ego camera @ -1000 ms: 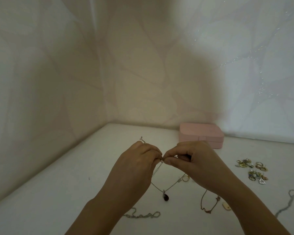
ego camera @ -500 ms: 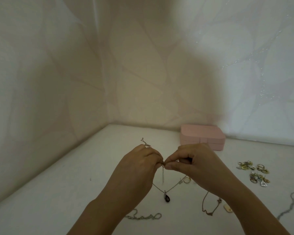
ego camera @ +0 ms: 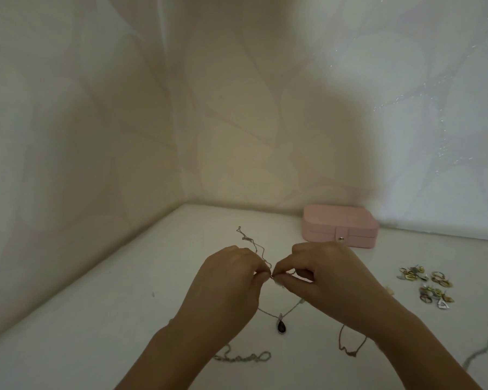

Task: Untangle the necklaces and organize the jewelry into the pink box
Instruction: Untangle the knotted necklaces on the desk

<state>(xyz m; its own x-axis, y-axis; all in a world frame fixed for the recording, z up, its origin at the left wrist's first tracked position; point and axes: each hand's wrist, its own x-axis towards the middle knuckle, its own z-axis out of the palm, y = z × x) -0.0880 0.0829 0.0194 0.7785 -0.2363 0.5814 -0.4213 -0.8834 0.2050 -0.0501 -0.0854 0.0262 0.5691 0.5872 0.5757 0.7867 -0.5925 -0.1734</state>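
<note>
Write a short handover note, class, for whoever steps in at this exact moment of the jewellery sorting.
Left hand and right hand: both pinch the thin silver necklace with a dark teardrop pendant, fingertips meeting.
Pink rectangular box: closed, at the far side; contents hidden.
Loose on the white table: small mixed-metal earrings at right, rose-gold chain and silver link chain in front.
Done: nothing visibly stored.
Left: finish untangling, open the box, put everything in.
</note>
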